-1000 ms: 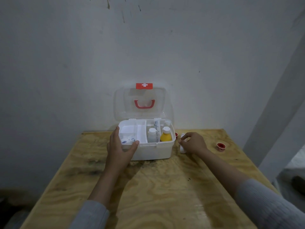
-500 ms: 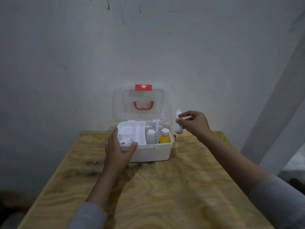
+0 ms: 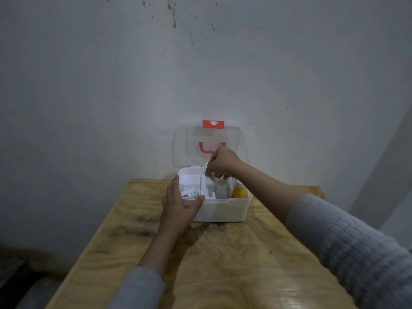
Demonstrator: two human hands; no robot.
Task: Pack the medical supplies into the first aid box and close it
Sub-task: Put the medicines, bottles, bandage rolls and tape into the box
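The left hand (image 3: 178, 204) grips the left corner of the open white plastic first aid box (image 3: 223, 209); the right hand (image 3: 221, 163) pinches a small white oblong item (image 3: 209, 178) over its inside.

box (image 3: 223, 208) on table (image 3: 223, 264) | lid (image 3: 189, 143) upright behind | bottle (image 3: 239, 192) inside right

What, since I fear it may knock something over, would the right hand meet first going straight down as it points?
Likely the white bottle in the first aid box, just under the right hand; the white item it pinches would touch first. Depth is unclear.
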